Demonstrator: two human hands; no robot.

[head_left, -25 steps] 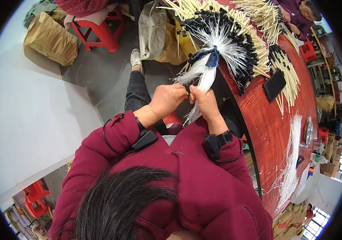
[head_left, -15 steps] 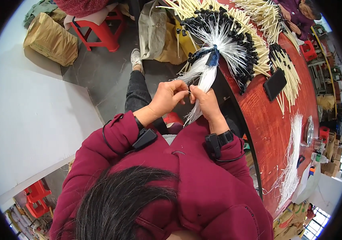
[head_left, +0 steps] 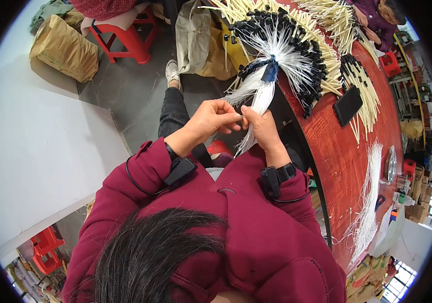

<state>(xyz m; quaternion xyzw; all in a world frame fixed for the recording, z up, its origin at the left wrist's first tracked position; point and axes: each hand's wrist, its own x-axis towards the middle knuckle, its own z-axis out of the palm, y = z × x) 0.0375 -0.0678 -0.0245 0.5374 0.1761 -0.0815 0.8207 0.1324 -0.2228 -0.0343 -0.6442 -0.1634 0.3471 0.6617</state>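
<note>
Overhead, the left hand (head_left: pixel 207 121) and right hand (head_left: pixel 262 127) meet at the red round tabletop's (head_left: pixel 347 151) edge, each grip pinched together on the bundle of thin white plastic strands (head_left: pixel 257 98). Loose strands could slip out if either pinch eases. Its long axis runs from the hands up toward the blue tie (head_left: pixel 270 70), tail hanging below.
</note>
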